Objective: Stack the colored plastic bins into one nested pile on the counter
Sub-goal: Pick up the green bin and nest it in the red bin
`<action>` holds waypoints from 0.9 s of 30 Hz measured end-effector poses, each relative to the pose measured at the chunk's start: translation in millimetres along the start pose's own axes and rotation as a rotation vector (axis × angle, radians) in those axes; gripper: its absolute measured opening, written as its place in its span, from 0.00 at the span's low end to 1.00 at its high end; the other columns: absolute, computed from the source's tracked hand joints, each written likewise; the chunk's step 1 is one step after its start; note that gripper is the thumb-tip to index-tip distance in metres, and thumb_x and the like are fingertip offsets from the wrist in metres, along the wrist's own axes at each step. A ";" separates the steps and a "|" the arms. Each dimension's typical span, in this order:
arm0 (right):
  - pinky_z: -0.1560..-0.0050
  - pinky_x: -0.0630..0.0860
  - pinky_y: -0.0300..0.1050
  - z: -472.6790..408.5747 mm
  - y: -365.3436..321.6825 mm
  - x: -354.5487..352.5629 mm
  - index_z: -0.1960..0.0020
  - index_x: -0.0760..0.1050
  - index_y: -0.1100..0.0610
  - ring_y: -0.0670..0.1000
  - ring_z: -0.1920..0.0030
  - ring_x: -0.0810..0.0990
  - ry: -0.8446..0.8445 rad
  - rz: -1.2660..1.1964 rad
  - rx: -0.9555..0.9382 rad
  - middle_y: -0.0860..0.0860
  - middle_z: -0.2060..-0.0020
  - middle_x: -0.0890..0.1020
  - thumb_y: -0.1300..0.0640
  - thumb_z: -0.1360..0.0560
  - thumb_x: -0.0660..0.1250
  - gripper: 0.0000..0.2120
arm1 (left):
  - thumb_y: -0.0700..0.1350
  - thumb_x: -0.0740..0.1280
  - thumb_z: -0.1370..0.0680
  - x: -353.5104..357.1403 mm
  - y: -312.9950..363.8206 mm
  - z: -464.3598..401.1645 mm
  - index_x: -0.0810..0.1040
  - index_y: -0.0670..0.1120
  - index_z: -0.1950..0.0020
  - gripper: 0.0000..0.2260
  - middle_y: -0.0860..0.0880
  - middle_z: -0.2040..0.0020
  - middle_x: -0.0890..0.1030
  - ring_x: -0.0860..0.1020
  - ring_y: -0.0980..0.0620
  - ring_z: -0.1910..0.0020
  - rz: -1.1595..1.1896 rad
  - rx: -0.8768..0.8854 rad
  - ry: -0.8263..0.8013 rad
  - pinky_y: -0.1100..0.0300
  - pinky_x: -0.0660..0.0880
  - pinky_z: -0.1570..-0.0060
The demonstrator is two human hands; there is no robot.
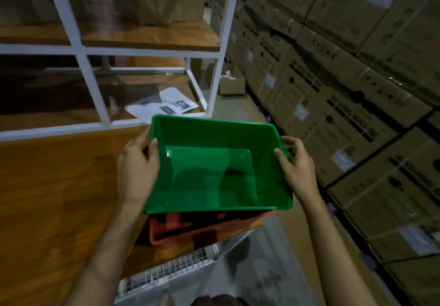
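Now the nesting step: left hand (138,163) and right hand (296,165) each clamp a short side of the green bin (209,167), thumbs over the rim, holding it just above the red bin (190,228), which sits at the counter (59,198) edge. Next, I'd judge, line up w/ the red rim & lower straight in. Green bin is glossy, empty, rectangular w/ tapered walls; red one mostly hidden under it.

Green plastic bin (214,163), open side up, gripped at 9 o'clock by the left hand (138,165) and at 3 o'clock by the right hand (297,165), thumbs inside the rim. At 6 o'clock beneath it, a red bin (190,227) on the wooden desk (59,198). Printed papers (164,105) at 12 o'clock; stacked cardboard boxes (357,91) at 2 o'clock.
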State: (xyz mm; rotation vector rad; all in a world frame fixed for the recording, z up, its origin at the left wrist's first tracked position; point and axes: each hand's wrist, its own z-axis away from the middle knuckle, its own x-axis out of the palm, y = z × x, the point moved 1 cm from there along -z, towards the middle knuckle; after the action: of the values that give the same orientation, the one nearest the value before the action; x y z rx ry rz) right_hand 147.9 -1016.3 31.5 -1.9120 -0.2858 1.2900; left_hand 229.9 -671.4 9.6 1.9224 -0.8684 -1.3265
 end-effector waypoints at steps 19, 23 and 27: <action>0.56 0.67 0.39 -23.4 56.6 15.0 0.24 0.76 0.54 0.58 0.52 0.86 -0.158 0.055 -0.191 0.58 0.47 0.88 0.60 0.17 0.69 0.22 | 0.51 0.63 0.13 13.9 10.2 51.8 0.77 0.50 0.22 0.19 0.42 0.39 0.86 0.84 0.42 0.47 -0.214 -0.258 0.037 0.52 0.82 0.59; 0.50 0.77 0.50 -27.2 78.1 30.8 0.24 0.76 0.57 0.64 0.46 0.84 -0.208 0.105 -0.237 0.60 0.42 0.87 0.60 0.18 0.69 0.22 | 0.49 0.64 0.13 28.1 -5.5 55.0 0.78 0.49 0.23 0.18 0.43 0.39 0.84 0.84 0.45 0.52 -0.333 -0.271 -0.015 0.66 0.71 0.65; 0.44 0.78 0.57 -27.2 92.6 50.4 0.23 0.74 0.57 0.62 0.42 0.78 -0.273 0.221 -0.275 0.59 0.40 0.86 0.58 0.17 0.68 0.23 | 0.49 0.64 0.13 34.9 -22.4 64.3 0.77 0.50 0.21 0.20 0.46 0.46 0.77 0.75 0.52 0.61 -0.466 -0.288 -0.064 0.62 0.70 0.65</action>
State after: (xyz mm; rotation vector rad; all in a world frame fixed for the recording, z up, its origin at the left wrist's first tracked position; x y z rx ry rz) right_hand 172.5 -1061.5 -64.5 -2.0365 -0.4178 1.7397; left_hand 182.0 -695.1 -45.2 1.9209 -0.2344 -1.6825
